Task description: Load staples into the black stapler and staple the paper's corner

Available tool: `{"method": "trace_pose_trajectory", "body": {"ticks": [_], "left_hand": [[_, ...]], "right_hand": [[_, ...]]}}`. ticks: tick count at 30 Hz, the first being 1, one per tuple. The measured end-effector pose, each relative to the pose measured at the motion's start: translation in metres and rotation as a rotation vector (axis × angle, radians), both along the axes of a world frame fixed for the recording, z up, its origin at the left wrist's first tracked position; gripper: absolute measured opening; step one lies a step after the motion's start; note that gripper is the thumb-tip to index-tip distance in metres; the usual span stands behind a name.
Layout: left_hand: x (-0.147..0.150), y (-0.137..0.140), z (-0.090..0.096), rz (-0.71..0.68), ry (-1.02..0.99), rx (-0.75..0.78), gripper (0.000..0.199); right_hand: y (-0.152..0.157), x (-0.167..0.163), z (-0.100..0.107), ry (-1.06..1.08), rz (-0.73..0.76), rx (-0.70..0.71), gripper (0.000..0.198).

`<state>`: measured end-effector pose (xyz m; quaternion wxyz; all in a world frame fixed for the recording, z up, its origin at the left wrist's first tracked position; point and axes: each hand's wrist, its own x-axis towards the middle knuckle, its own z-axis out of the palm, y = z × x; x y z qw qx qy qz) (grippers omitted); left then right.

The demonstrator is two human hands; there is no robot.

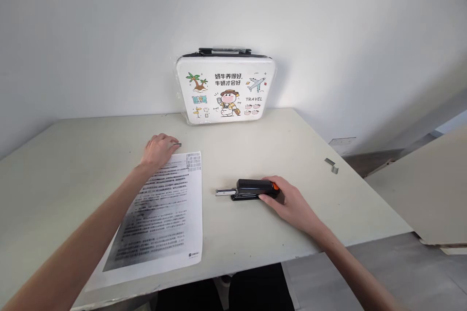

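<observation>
My right hand (286, 201) grips the rear end of a black stapler (253, 187) with an orange part at its back. The stapler lies on the table pointing left, its metal staple tray (226, 192) sticking out of the front. Beyond the top edge of the printed sheets (160, 218), my left hand (160, 148) pinches a small grey staple strip (177, 145) at the table surface. My left forearm passes over the left part of the sheets and hides some of the print.
A white cartoon-printed case (226, 90) with a black handle stands against the wall at the back of the table (109, 141). Two grey staple strips (330, 162) lie near the table's right edge. A pale board (426, 194) is beyond that edge.
</observation>
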<state>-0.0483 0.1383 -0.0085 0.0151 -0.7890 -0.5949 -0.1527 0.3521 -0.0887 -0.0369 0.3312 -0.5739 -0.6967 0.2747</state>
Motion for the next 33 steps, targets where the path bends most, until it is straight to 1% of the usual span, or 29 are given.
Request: {"method": "trace_pose_trajectory", "body": {"ticks": [2, 4, 6, 8, 10, 11, 13, 16, 18, 22, 27, 33], "left_hand": [[0.004, 0.0, 0.001, -0.031, -0.038, -0.002, 0.031], [0.014, -0.013, 0.005, -0.081, -0.133, -0.029, 0.033], [0.028, -0.037, 0.011, -0.143, -0.259, -0.076, 0.037], [0.046, -0.068, 0.018, -0.215, -0.364, -0.112, 0.039], [0.063, -0.102, 0.024, -0.3, -0.451, -0.209, 0.038], [0.071, -0.117, 0.027, -0.348, -0.486, -0.227, 0.036], [0.083, -0.143, 0.028, -0.406, -0.498, -0.228, 0.031], [0.092, -0.165, 0.026, -0.46, -0.462, -0.192, 0.026], [0.095, -0.171, 0.022, -0.497, -0.43, -0.133, 0.025], [0.098, -0.173, 0.014, -0.554, -0.326, -0.02, 0.025], [0.1, -0.173, 0.008, -0.548, -0.211, -0.025, 0.027], [0.103, -0.174, 0.006, -0.539, -0.167, -0.051, 0.023]], "right_hand": [[0.0, 0.0, 0.0, 0.0, 0.001, -0.005, 0.03], [0.001, 0.001, 0.0, 0.001, 0.002, -0.011, 0.031], [0.001, 0.001, -0.001, 0.003, 0.001, -0.007, 0.032], [0.001, 0.001, -0.001, 0.003, -0.002, -0.007, 0.033], [0.0, 0.001, -0.001, 0.002, -0.006, -0.01, 0.033], [0.0, 0.001, -0.001, 0.0, -0.009, -0.012, 0.033], [-0.001, 0.001, -0.001, -0.004, -0.01, -0.015, 0.033], [-0.002, 0.001, -0.002, -0.01, -0.009, -0.012, 0.034], [-0.001, 0.002, -0.002, -0.01, -0.006, -0.008, 0.035], [0.0, 0.002, -0.003, -0.015, -0.006, 0.009, 0.035], [0.0, 0.002, -0.003, -0.009, -0.007, 0.008, 0.034], [0.0, 0.003, -0.004, -0.011, -0.003, 0.012, 0.035]]}}
